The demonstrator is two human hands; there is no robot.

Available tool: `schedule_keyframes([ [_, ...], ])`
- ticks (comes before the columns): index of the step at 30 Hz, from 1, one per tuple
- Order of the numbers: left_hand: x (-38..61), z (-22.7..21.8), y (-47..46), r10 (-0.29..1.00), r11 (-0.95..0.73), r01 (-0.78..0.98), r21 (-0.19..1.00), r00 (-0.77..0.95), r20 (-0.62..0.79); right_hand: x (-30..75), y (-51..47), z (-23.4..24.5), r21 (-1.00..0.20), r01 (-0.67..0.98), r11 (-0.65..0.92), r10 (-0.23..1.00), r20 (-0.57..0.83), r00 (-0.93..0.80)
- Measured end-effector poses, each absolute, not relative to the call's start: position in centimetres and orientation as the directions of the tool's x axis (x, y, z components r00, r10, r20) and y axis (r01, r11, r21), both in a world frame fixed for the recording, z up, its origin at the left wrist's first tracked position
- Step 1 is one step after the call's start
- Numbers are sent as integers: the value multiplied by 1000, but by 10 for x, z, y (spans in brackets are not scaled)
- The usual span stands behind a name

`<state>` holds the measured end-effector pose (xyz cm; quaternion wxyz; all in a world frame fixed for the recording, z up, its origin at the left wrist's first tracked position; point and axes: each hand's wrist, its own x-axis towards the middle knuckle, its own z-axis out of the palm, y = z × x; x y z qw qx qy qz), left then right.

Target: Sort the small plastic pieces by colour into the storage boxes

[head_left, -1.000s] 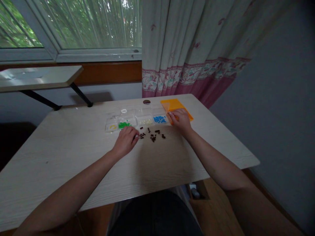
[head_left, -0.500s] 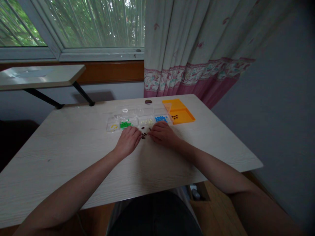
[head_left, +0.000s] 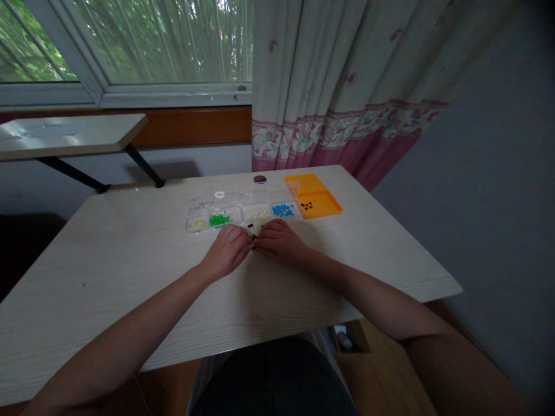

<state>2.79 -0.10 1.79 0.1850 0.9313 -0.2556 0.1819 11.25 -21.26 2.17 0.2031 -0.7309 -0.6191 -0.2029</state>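
Observation:
My left hand (head_left: 226, 252) and my right hand (head_left: 281, 242) meet over the table, fingertips nearly touching. Both have their fingers pinched together; whatever sits between them is too small to make out. Small dark brown pieces (head_left: 254, 237) lie between and just beyond the fingertips, partly hidden by them. Behind the hands are clear plastic boxes with green pieces (head_left: 221, 219), yellow pieces (head_left: 200, 223), pale pieces (head_left: 257, 214) and blue pieces (head_left: 282, 210).
An open orange case (head_left: 321, 203) at the back right holds several dark bits (head_left: 306, 205). A dark oval object (head_left: 260, 179) lies near the table's (head_left: 173, 323) back edge. A raised shelf (head_left: 69, 136) stands at the back left, and a curtain (head_left: 312, 86) hangs behind.
My right hand has moved slightly left and nearer to me, its fingertips now against the left hand's. More of the dark brown pieces are covered. The left hand has barely moved.

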Motion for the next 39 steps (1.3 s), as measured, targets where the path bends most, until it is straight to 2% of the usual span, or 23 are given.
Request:
schedule_keyframes([
  [4,29,18,-1,-395,-809,-528,258,814,426,112,-212,20,-93,984,-152,816,550,178],
  [9,30,18,-2,-320,-848,-464,256,833,451,122,-217,19,-99,978,-181,800,563,205],
  [15,32,15,-1,-295,-863,-427,269,859,419,151,-239,22,-178,915,-361,712,581,394],
  [19,33,14,-1,-304,-867,-425,261,865,400,173,-260,27,-221,815,-536,573,614,543],
  [23,33,16,-2,-316,-858,-433,277,869,380,195,-282,31,-305,685,-662,320,711,626],
  [25,34,16,-2,-320,-854,-436,284,871,373,202,-292,31,-360,612,-705,211,716,665],
  [27,34,16,-2,-323,-852,-438,287,871,370,208,-300,29,-378,545,-749,163,692,704],
  [34,34,14,0,-314,-852,-430,299,876,366,214,-307,10,-222,433,-874,261,538,802],
  [39,33,15,-1,-311,-850,-432,301,873,377,210,-302,13,-222,461,-859,261,585,768],
])
